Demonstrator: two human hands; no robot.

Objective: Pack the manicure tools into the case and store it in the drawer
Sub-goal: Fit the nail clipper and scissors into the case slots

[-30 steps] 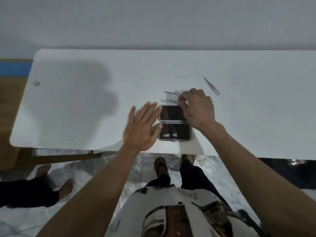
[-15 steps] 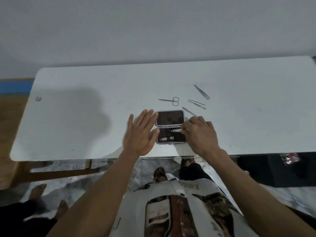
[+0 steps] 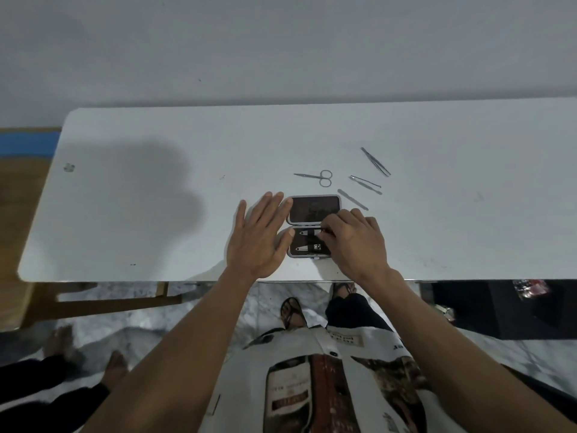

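The left hand (image 3: 259, 239) lies flat, bracing the case (image 3: 313, 226) (open) while the right hand (image 3: 352, 242) pinches a nail clipper (image 3: 310, 233) into its slot.

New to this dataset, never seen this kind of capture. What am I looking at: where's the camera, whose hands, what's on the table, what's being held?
There is no machine here. The single view comes from a wide-angle camera worn on a person's head, looking forward and down, so the arms entering from below are that person's own.

On the white table lies an open manicure case, its lid half farther away. Two tools already sit in the near half.

The left hand lies flat and open against the case's left edge, apparently steadying it. The right hand has a pinching grip on the upper tool in the case, seemingly seating it.

Still loose beyond the case: scissors, tweezers, and two or three slim metal tools.
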